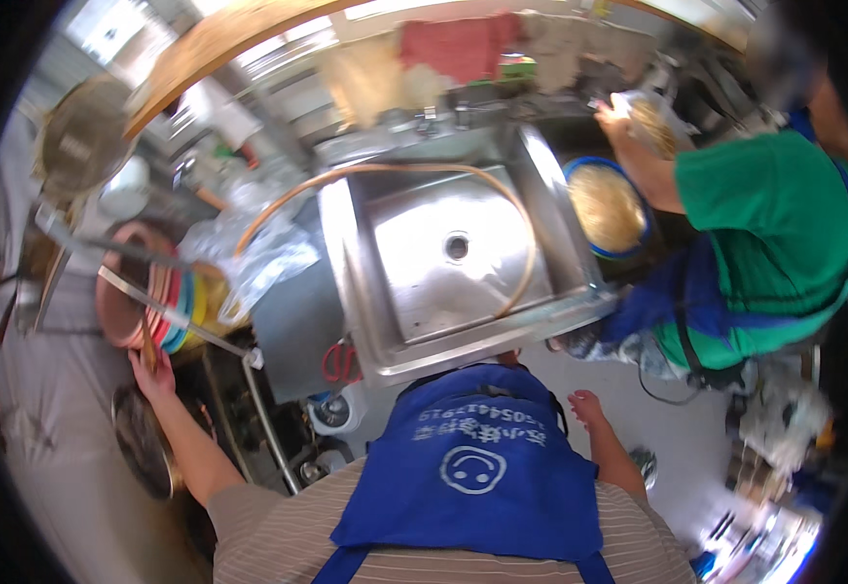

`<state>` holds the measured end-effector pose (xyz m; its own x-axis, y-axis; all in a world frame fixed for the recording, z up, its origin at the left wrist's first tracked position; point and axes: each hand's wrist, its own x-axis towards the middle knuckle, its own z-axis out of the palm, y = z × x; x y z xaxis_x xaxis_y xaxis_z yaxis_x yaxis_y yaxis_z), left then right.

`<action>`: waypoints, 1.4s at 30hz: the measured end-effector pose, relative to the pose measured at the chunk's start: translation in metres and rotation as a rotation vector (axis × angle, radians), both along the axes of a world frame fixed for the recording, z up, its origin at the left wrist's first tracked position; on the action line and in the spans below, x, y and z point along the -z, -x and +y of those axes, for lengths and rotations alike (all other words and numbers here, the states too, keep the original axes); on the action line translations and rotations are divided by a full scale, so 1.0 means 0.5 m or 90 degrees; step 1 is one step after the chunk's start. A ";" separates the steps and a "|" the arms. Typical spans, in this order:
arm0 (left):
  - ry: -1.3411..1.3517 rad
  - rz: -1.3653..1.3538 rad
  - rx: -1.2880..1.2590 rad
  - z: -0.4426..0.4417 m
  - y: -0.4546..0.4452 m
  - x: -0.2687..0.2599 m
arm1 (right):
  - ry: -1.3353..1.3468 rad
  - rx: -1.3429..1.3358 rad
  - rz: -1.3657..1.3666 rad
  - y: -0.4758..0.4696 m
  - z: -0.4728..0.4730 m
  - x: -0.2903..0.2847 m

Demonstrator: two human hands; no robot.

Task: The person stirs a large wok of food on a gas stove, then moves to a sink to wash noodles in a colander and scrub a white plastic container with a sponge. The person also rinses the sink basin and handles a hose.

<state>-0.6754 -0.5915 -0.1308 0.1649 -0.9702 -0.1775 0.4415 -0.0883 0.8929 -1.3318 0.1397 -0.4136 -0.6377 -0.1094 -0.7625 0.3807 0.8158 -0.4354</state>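
Out to the left, my left hand (152,372) is at the near edge of a stack of coloured plastic basins (124,292). In its fingers is a slim brown handle (148,344), wood by its look; blur hides what it belongs to. My right hand (586,410) hangs low beside my blue apron (460,452), empty, with the fingers loosely apart. Before me is a stainless steel sink (424,292) with a drain (457,247) and no water standing in it. An orange-brown hose (424,168) curves across its back and down its right side.
At right, a person in a green shirt (745,197) holds a clear bag of pale food (654,128) near a blue-rimmed basin (606,208). Plastic bags (270,244) and red-handled scissors (340,363) lie left of the sink. A metal rail (175,314) crosses before the basins. A round pan (146,442) sits below.
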 end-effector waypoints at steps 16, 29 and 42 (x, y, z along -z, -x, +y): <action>-0.291 -0.191 0.588 0.368 0.603 0.151 | -0.027 0.010 0.008 -0.037 0.035 -0.017; -0.182 -0.442 0.929 0.436 0.954 0.247 | -0.084 0.156 -0.022 -0.145 0.097 -0.122; 0.547 -0.534 1.185 0.372 1.061 0.502 | -0.163 0.207 0.010 -0.420 0.242 -0.082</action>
